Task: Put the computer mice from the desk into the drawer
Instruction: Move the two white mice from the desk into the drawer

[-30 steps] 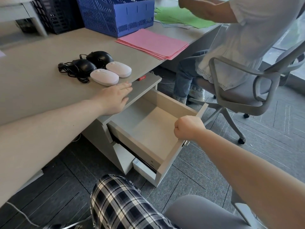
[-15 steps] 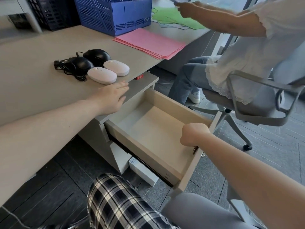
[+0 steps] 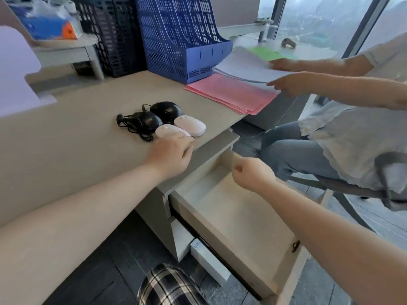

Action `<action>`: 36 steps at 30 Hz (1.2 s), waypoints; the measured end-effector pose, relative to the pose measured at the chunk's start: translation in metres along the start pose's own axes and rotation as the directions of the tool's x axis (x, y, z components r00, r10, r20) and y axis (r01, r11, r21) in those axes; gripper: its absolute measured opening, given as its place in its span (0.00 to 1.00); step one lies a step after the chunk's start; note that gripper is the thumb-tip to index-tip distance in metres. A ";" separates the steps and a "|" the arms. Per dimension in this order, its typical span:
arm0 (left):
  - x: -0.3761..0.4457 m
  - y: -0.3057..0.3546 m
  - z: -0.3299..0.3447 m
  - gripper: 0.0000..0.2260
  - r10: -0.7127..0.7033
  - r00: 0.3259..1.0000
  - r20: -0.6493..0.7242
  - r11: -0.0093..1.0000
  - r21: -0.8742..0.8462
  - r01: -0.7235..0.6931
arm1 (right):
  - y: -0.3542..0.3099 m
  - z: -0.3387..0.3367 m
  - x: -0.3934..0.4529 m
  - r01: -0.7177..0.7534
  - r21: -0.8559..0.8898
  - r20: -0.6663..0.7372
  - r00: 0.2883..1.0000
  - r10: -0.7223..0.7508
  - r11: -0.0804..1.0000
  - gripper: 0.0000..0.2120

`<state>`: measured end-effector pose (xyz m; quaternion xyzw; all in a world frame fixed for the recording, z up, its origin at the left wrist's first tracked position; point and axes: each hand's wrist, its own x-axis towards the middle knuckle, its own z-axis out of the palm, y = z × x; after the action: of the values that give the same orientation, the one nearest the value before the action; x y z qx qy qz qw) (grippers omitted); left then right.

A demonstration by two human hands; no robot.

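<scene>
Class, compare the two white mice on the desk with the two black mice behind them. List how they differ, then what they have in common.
The white mice look flat, pale and cordless; the black mice are domed, glossy and trail bundled cables. The white pair lies nearer the desk edge, the black pair farther back. The left hand covers part of one white mouse; no hand reaches the black ones. All four sit on the desk, none in the open drawer.

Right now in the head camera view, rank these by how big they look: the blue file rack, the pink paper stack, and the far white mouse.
1. blue file rack, largest
2. pink paper stack
3. far white mouse, plainly smallest

The rack and paper lie farther from the camera, so this ranking holds only as seen.
</scene>
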<state>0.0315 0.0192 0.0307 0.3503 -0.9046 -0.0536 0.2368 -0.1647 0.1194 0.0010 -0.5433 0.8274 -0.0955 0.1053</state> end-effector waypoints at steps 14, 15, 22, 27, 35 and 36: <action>0.037 -0.028 -0.001 0.37 -0.544 0.821 0.173 0.838 0.065 0.542 | -0.096 -0.019 0.093 0.163 0.108 -0.133 0.980 -0.149 0.981 0.29; 0.039 -0.029 -0.003 0.39 -0.549 0.814 0.192 0.833 0.043 0.552 | -0.098 -0.019 0.096 0.166 0.138 -0.113 0.982 -0.151 0.976 0.30; 0.046 -0.024 -0.009 0.49 -0.588 0.767 0.257 0.803 0.075 0.591 | -0.098 -0.016 0.102 0.139 0.320 -0.099 0.989 -0.113 0.937 0.35; 0.048 -0.019 -0.006 0.44 -0.567 0.799 0.201 0.823 0.113 0.557 | -0.077 -0.018 0.093 0.131 0.390 -0.133 0.988 -0.085 0.911 0.34; 0.035 0.047 0.013 0.44 -0.529 0.836 0.148 0.846 0.169 0.505 | -0.012 -0.022 0.053 0.063 0.527 -0.164 0.986 0.029 0.848 0.33; 0.033 0.056 0.017 0.43 -0.521 0.840 0.149 0.851 0.168 0.498 | -0.003 -0.022 0.046 0.049 0.528 -0.151 0.988 0.037 0.848 0.33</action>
<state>-0.0315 0.0384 0.0430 0.5856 -0.7985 -0.0918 0.1052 -0.1862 0.0766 0.0196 -0.4865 0.7729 -0.3626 0.1859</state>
